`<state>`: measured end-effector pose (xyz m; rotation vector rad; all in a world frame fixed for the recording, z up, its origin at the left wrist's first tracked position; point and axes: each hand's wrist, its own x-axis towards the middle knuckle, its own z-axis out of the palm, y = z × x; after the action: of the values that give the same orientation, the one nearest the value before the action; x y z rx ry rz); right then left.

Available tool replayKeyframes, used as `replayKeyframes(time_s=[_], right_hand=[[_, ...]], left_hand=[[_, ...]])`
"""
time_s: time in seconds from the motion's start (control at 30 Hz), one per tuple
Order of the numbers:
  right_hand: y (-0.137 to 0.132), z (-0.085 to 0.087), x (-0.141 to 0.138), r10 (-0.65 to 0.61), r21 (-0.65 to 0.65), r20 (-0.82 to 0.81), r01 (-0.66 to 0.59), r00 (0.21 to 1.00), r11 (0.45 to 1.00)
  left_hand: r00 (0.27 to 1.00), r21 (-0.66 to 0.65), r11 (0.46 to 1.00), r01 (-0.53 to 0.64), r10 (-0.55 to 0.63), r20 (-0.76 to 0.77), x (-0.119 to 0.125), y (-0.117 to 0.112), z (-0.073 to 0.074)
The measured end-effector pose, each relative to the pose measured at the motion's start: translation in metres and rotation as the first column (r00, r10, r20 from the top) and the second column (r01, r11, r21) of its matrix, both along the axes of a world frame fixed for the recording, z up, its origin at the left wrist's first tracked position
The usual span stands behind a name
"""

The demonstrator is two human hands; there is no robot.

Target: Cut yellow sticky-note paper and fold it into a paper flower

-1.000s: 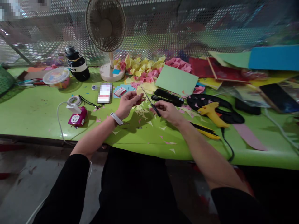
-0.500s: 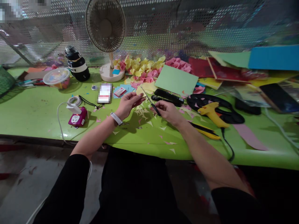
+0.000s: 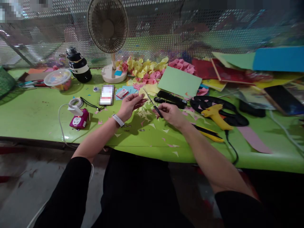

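My left hand (image 3: 128, 106), a white band at its wrist, pinches a small piece of yellow paper (image 3: 142, 91) between thumb and fingers. In my right hand (image 3: 171, 114) is a pair of scissors (image 3: 157, 110) with dark handles, its blades angled up and left toward that paper. The blade tips come close to the paper's edge; whether they touch it I cannot tell. Below both hands, pale yellow paper scraps (image 3: 145, 114) lie scattered on the green tabletop (image 3: 133, 141). A black stapler (image 3: 172, 99) lies just beyond my right hand.
Behind stand a fan (image 3: 107, 28), a black bottle (image 3: 79, 65) and folded paper flowers (image 3: 147, 69). To the right lie a yellow glue gun (image 3: 213, 115), a yellow-black cutter (image 3: 209, 132) and colored sheets (image 3: 277, 58). A purple power adapter (image 3: 79, 120) with a cable sits left.
My left hand has shifted very slightly around the yellow paper. The scissors and my right hand stay almost in place.
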<state>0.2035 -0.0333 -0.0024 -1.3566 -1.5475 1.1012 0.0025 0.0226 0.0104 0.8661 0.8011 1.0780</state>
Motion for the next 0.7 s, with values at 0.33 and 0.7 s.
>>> replayKeyframes(time_s=[0.33,0.7], right_hand=[[0.0005,0.0012,0.0017,0.008,-0.035,-0.046,-0.010,0.999,0.999],[0.0001,-0.0001,0.0037,0.003,-0.023,0.013,-0.002,1.000,1.000]], left_hand=[[0.997,0.035,0.999,0.038,-0.035,-0.072,-0.0018,0.0033,-0.0015],[0.994,0.021,0.999,0.039,-0.037,-0.099,-0.0051,0.0054,-0.0016]])
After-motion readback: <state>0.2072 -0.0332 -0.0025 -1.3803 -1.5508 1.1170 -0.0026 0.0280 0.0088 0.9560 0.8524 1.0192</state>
